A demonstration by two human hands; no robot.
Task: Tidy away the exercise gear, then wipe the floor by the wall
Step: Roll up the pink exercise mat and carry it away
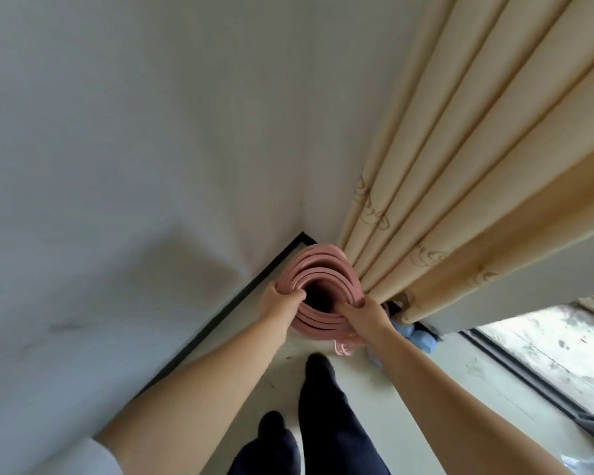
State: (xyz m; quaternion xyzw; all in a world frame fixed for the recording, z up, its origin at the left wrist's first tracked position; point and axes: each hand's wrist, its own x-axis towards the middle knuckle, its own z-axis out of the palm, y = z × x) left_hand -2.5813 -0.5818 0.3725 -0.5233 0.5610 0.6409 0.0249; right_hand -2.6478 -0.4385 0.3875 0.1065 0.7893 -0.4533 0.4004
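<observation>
A rolled pink exercise mat stands on end in the corner of the room, seen from above with its dark hollow core showing. My left hand grips the roll's left rim, thumb hooked over the top edge. My right hand grips the right rim, fingers curled over into the core. A pink strap or loop hangs below the roll near my right wrist.
White walls meet at the corner, with a black skirting line along the floor. A beige curtain hangs right beside the mat. Something blue lies at the curtain's foot. A window track runs on the right. My dark-trousered legs stand on the pale floor.
</observation>
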